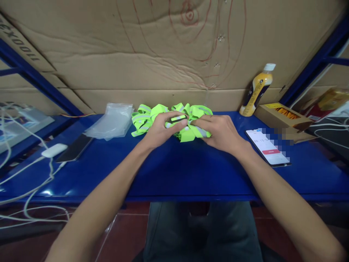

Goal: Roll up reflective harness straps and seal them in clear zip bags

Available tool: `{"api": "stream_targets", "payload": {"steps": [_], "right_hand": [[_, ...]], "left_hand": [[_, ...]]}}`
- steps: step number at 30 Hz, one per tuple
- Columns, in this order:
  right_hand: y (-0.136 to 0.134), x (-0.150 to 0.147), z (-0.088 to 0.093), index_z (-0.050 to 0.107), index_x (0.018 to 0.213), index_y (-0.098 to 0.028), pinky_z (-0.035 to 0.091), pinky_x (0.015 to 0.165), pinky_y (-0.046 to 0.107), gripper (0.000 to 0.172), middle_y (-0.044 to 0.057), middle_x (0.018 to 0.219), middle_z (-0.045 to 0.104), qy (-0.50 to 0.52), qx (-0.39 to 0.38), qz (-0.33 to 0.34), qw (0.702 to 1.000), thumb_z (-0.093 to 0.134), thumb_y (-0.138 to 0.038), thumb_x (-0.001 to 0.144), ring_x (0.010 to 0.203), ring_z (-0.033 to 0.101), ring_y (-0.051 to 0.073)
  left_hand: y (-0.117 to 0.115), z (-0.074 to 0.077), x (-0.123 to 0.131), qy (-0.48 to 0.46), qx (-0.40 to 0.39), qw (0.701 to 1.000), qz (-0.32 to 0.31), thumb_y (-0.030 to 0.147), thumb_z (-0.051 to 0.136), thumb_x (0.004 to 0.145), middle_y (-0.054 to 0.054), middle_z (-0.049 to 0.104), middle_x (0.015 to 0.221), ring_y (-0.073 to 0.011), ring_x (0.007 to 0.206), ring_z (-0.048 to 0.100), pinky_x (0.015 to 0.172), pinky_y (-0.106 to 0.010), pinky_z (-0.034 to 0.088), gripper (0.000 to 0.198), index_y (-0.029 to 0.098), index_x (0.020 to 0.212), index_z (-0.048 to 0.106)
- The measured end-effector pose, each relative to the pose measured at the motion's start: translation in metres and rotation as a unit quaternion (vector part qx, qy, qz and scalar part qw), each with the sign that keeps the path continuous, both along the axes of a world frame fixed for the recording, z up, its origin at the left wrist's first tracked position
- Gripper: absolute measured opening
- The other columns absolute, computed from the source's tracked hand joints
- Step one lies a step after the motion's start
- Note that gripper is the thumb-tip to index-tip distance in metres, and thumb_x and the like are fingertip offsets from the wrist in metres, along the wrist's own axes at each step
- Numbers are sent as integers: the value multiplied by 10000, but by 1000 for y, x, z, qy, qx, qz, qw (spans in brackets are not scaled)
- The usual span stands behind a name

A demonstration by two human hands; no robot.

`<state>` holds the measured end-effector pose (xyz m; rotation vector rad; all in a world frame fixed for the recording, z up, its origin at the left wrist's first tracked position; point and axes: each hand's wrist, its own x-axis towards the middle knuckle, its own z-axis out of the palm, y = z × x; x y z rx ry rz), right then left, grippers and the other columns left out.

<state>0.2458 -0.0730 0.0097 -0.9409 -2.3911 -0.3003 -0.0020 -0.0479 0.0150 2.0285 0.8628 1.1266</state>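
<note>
A tangled heap of fluorescent yellow-green reflective straps [144, 120] with silver stripes lies near the back of the blue table. My left hand [160, 129] is closed around a folded reflective strap [178, 118], whose dark edge shows between thumb and fingers. On the right side of the heap, my right hand [219, 133] has its fingers curled onto the strap material. Its fingertips are partly hidden among the loops, close to the left hand.
Clear plastic bags [113, 120] lie left of the heap, beside a dark phone [75, 148] and a white charger [54, 150] with cables. On the right are a lit phone [268, 147], a yellow bottle [257, 91] and an open cardboard box [283, 118]. Cardboard [95, 54] stands behind.
</note>
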Motion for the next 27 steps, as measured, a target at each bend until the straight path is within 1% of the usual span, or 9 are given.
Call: {"api": "stream_targets", "payload": {"steps": [3,6,8,14,17,19,22,24,27], "right_hand": [[0,0,-1,695,1299,-281,451,744,346,428,52,1173,773,-8,38,-12,999,632,-141,900,1003,707,255],[2,2,-4,706,1270,-278,496,856,389,383,78,1267,750,-4,75,-15,997,620,-144,922,1094,696,288],[4,3,-8,710,1260,-287,500,905,419,364,85,1290,745,1,94,-14,995,597,-142,946,1136,685,299],[7,-6,-18,737,1204,-333,495,925,460,266,50,1306,764,30,154,29,987,560,-219,1041,1190,669,288],[8,-8,-19,740,1175,-333,499,954,483,245,44,1311,760,56,198,48,977,568,-218,1043,1233,662,294],[9,-8,-19,728,1184,-325,501,973,498,248,54,1325,749,66,209,42,975,572,-201,1037,1248,657,298],[10,-7,-15,688,1260,-293,503,1001,523,258,110,1382,710,51,192,29,980,603,-234,1024,1281,635,324],[8,-7,-11,634,1366,-257,495,1049,560,371,167,1452,652,38,155,44,986,648,-366,1012,1350,592,366],[6,-6,-5,509,1526,-209,446,1160,599,619,217,1564,547,60,75,77,992,606,-547,1017,1465,509,391]], "left_hand": [[1,-6,5,-87,-125,988,-26,631,742,918,-98,795,1011,-293,1064,739,946,-392,585,450,184,940,788],[-3,-10,15,-159,-274,944,-93,597,734,913,-135,804,1061,-325,1028,767,852,-449,649,448,176,1061,772],[-5,-10,19,-191,-351,910,-112,535,734,904,-149,807,1115,-346,1026,776,800,-494,678,429,181,1146,756],[1,-2,6,-180,-479,854,-94,419,760,831,-137,819,939,-403,858,797,685,-616,679,306,176,1018,769],[0,2,2,-163,-511,833,-135,492,754,829,-154,803,838,-387,716,784,539,-522,651,372,159,994,765],[-2,4,4,-161,-499,838,-150,520,743,840,-147,788,792,-336,630,764,437,-400,596,400,145,980,749],[-6,6,8,-177,-442,871,-122,401,778,840,-93,764,755,-238,565,724,377,-267,515,296,139,962,716],[-6,6,9,-182,-389,898,-94,345,817,825,-67,749,755,-201,562,701,381,-241,509,269,139,957,703],[-5,5,7,-157,-288,942,-71,399,876,810,-50,722,755,-181,574,670,416,-255,542,332,140,914,696]]}}
